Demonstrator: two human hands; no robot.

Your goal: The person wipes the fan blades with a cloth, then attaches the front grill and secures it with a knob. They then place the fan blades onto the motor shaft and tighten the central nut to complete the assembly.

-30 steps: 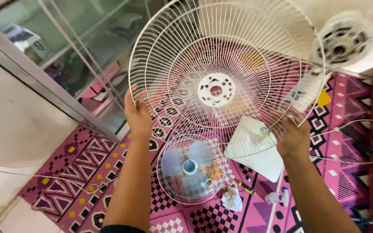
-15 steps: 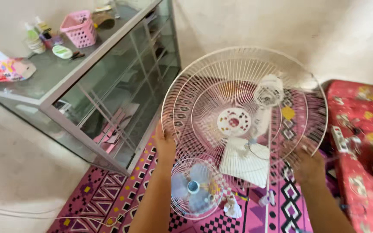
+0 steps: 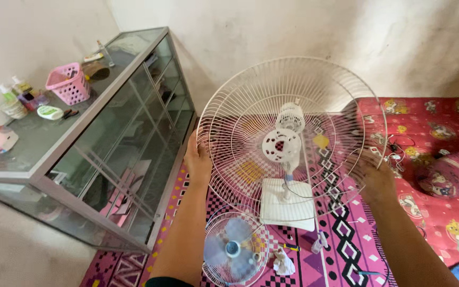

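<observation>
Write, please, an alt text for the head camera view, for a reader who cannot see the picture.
Two bare hands, left hand and right hand, hold a large white wire fan guard upright by its rim above a pink patterned mat. Seen through the guard, a white fan stand is on the mat beside a small fan; a glass cabinet stands at left, a red mattress at right.

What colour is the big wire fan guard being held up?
White, or off-white; the fan guard shows best in the head view.

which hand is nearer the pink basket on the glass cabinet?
Left. The left hand grips the fan guard rim on the side facing the cabinet that carries the pink basket; the right hand holds the opposite rim, beside the red mattress.
</observation>
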